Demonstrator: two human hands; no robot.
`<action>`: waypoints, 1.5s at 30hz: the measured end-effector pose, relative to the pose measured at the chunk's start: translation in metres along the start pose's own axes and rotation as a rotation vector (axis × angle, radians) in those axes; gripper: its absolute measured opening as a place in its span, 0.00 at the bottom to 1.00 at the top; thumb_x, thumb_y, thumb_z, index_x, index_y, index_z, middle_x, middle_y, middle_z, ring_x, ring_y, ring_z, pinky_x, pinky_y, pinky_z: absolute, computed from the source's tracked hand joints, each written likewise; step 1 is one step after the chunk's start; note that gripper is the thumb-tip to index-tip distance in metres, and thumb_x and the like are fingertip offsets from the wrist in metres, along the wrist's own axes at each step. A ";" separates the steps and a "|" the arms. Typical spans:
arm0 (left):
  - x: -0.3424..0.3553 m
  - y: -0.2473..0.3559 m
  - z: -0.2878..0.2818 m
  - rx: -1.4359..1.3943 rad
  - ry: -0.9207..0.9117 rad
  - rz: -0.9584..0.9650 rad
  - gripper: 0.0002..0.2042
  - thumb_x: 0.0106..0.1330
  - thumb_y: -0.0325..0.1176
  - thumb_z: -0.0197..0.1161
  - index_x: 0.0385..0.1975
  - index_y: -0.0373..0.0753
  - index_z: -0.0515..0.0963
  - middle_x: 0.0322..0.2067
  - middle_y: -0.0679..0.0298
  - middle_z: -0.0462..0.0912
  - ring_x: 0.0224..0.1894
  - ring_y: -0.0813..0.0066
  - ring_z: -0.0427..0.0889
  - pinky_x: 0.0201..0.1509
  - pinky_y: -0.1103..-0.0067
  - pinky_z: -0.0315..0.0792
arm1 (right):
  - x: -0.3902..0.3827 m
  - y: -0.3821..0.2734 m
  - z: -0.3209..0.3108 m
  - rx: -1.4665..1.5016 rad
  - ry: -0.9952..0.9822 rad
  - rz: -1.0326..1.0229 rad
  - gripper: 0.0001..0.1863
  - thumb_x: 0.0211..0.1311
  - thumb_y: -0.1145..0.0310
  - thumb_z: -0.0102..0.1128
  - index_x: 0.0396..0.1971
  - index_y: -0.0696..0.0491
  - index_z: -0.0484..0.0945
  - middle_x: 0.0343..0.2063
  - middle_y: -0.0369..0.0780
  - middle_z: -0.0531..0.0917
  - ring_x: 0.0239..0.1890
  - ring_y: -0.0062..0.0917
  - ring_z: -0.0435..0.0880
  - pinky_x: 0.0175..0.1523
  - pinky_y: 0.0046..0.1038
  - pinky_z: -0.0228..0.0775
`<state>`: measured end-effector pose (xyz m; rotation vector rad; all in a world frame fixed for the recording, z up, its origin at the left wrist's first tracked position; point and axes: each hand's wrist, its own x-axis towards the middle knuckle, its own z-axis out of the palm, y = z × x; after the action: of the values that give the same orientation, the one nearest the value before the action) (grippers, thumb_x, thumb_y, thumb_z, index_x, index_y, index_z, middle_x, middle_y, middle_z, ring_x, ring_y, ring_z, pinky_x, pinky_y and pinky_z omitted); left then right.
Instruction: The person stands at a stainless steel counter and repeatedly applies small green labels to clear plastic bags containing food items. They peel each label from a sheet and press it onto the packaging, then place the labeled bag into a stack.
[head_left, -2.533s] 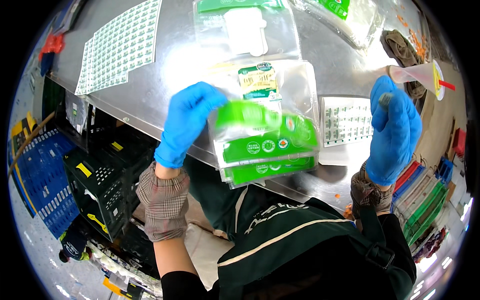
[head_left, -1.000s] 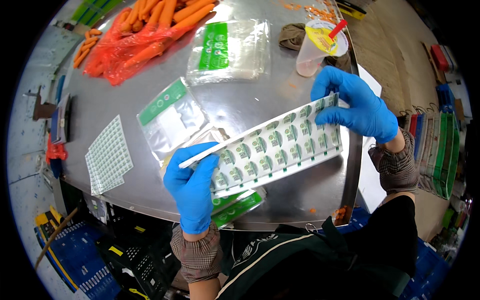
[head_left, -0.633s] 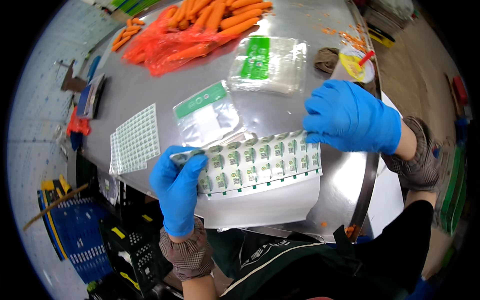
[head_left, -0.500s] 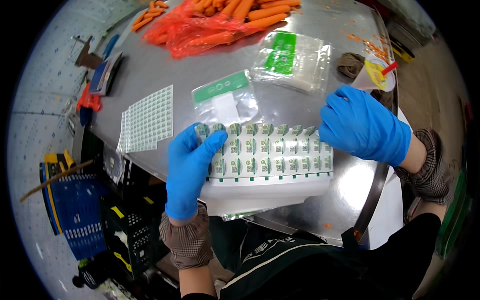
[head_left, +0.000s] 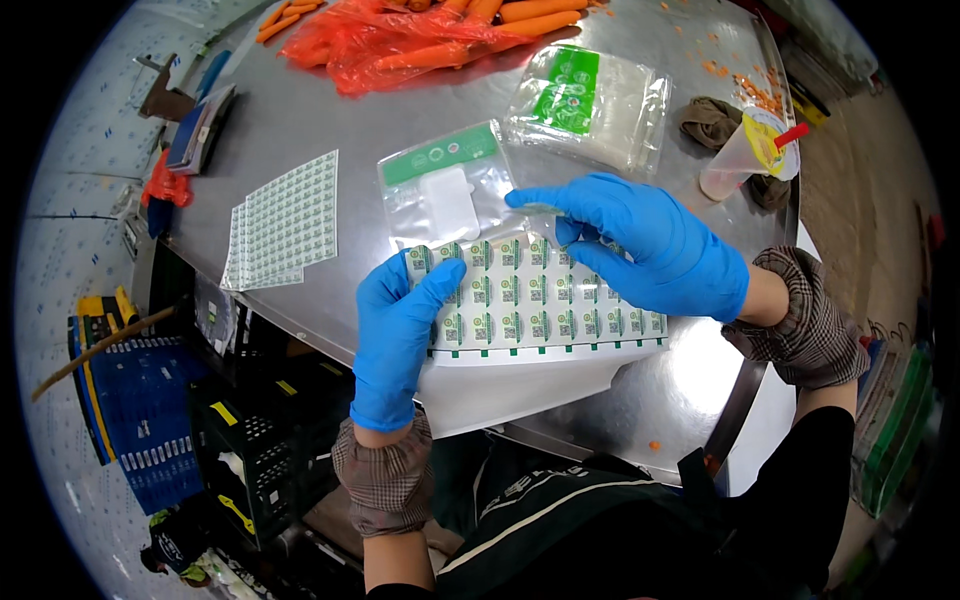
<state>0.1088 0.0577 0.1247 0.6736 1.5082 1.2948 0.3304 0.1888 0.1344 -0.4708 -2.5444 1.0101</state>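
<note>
L hand [head_left: 395,325], forearm up from lower L, is pinching the sticker sheet [head_left: 535,315] at its L end, thumb on top. R hand [head_left: 650,245] is angling in palm-down over sheet's upper R, thumb apart from index; can't tell if fingertips are gripping anything. Sheet's hanging over table [head_left: 600,420] nr its close edge.

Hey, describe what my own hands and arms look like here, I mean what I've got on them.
Your left hand and right hand wear bright blue, wrinkled, close-fitting gloves. Above the wrists are brown-and-grey checked fabric cuffs, bunched and loose. Higher up, past bare forearm, come plain black sleeves.
</note>
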 end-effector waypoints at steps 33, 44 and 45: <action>0.008 -0.138 -0.130 0.777 -0.253 0.412 0.10 0.50 0.27 0.69 0.33 0.42 0.83 0.43 0.64 0.78 0.49 0.64 0.72 0.52 0.71 0.69 | 0.014 0.016 0.198 0.111 0.434 0.304 0.30 0.51 0.84 0.58 0.56 0.46 0.73 0.51 0.42 0.67 0.43 0.25 0.76 0.46 0.25 0.72; -0.005 -0.109 -0.130 0.550 -0.062 0.339 0.08 0.59 0.28 0.64 0.37 0.36 0.79 0.40 0.62 0.79 0.44 0.72 0.77 0.52 0.77 0.71 | 0.004 0.002 0.205 0.288 0.520 0.427 0.22 0.56 0.85 0.56 0.51 0.53 0.71 0.44 0.41 0.75 0.34 0.22 0.79 0.36 0.24 0.73; -0.007 -0.108 -0.121 0.834 -0.263 0.435 0.12 0.52 0.25 0.68 0.37 0.39 0.81 0.44 0.60 0.77 0.49 0.68 0.74 0.55 0.75 0.70 | 0.005 0.007 0.214 0.183 0.486 0.433 0.22 0.56 0.84 0.57 0.51 0.52 0.72 0.42 0.41 0.74 0.33 0.23 0.79 0.36 0.25 0.72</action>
<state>0.0202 -0.0252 0.0170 1.7109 1.7119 0.7758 0.2320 0.0710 -0.0151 -1.0948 -1.9391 1.0931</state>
